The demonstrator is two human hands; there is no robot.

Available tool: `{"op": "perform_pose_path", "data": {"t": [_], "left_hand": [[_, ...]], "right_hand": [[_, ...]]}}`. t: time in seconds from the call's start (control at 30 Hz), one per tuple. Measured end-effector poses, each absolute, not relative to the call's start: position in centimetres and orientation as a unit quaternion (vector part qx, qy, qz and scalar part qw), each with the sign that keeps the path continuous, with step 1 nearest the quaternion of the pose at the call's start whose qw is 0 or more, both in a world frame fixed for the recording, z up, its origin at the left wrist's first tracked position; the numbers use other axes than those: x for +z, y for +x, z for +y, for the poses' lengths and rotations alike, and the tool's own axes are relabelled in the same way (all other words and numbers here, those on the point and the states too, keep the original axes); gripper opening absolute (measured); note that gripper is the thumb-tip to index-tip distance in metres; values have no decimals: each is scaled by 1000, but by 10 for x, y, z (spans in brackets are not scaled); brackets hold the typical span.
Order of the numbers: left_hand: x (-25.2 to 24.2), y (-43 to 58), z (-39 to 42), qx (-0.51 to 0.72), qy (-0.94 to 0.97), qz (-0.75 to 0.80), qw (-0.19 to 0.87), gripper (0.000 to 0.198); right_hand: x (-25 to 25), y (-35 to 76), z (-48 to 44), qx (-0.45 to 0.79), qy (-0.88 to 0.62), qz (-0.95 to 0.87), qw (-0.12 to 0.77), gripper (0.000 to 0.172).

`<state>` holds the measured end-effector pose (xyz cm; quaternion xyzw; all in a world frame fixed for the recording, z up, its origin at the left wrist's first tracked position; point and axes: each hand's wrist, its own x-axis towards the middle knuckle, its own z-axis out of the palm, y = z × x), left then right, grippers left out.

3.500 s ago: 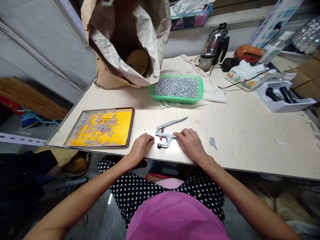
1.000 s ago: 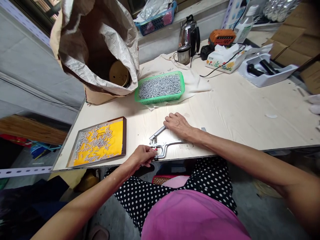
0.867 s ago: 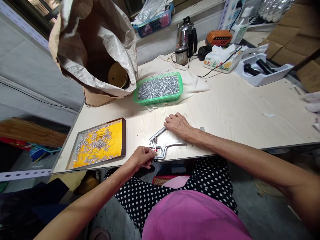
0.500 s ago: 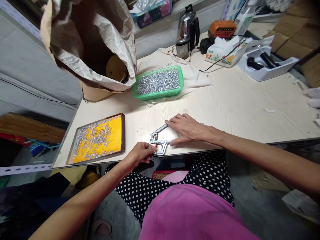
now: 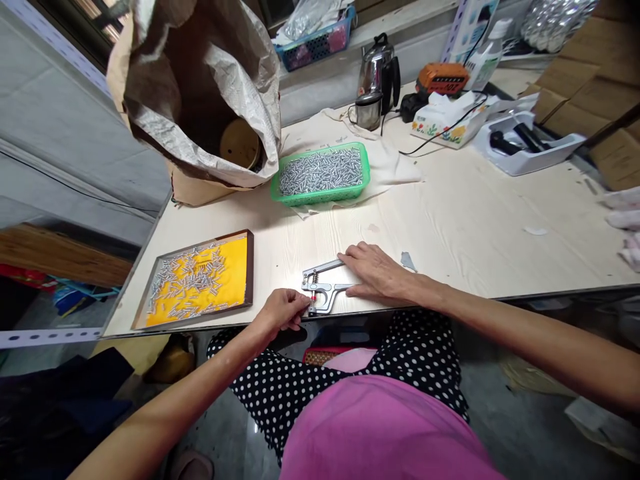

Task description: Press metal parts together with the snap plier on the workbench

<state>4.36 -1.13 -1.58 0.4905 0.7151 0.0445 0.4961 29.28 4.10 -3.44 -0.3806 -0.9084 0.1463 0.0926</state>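
A grey metal pair of hand-press pliers [image 5: 324,291] with a spring and a red part lies at the table's front edge, its jaw facing left. My right hand [image 5: 375,272] is wrapped over the two handles, which stand apart. At the jaw, my left hand [image 5: 286,308] has its thumb and fingertips pinched together; what they hold is too small to make out. Left of it, a shallow tray [image 5: 249,270] with a yellow lining carries many small silver metal pins [image 5: 197,280]. Behind, a green plastic basket [image 5: 320,195] is filled with similar silver pieces.
A large open woven sack [image 5: 240,87] stands at the back left. Along the back are a steel kettle [image 5: 373,67], a metal cup [image 5: 369,112], an orange battery pack [image 5: 443,79], a tissue box [image 5: 445,123] and a white tray [image 5: 530,153]. A grey scrap [image 5: 408,261] lies beyond my right wrist.
The camera view has shifted slightly. My right hand sits a little further back along the handles, and the grey scrap behind it shows more. My left hand stays pinched at the jaw.
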Motion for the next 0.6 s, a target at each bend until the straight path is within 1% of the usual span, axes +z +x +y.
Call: {"op": "perform_pose_path", "data": {"t": [0.07,0.13,0.17,0.2,0.3,0.37,0.47,0.53,0.6], "left_hand": [[-13,45,-15,78,592,715,364,28],[-12,52,-15,119,699,662,243,23],[-13,57,-14,127,744,624,205,23],[-13,63,-12,121,781,586,179,28],[-17,81,2,58,857,493,139,52],[-19,90,13,7,881,453,135,59],[-18,95,25,-50,896,423,122,63],[-16,96,28,-66,898,421,107,66],[-13,97,28,-73,898,422,103,64]], "right_hand": [[-34,292,38,168,-377,-905,98,43],[-35,290,36,182,-374,-903,108,36],[-35,289,35,185,-374,-902,111,35],[-35,288,34,185,-375,-901,113,35],[-32,287,33,184,-382,-900,101,40],[-26,288,32,186,-389,-899,80,47],[-18,292,31,167,-434,-885,34,62],[-15,293,28,140,-457,-878,7,59],[-15,292,25,117,-453,-884,-2,49]]}}
